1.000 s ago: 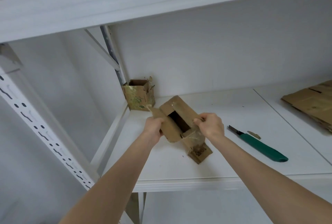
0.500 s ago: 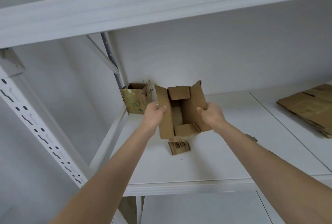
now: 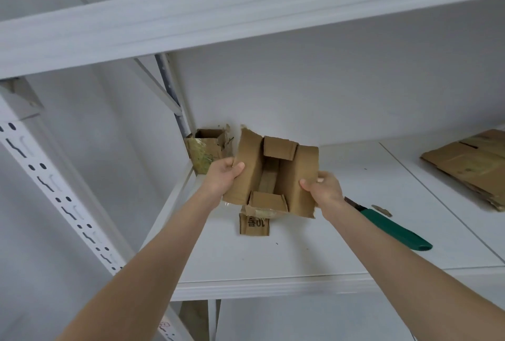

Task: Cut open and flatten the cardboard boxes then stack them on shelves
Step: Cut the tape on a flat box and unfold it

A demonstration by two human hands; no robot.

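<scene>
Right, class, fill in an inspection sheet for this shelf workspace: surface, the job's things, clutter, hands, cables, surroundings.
Surface: white shelf, panel seam at right.
Job's things: opened cardboard box held above the shelf, flaps spread; green-handled knife lying right of it; flattened cardboard far right; small box standing in the back left corner.
Clutter: printed scrap lying on the shelf below the held box; small scrap beside the knife.
Hands: left hand grips the box's left panel; right hand grips its right panel.
Cables: nothing seen.
Surroundings: upper shelf overhead, perforated upright left, white wall behind.
</scene>
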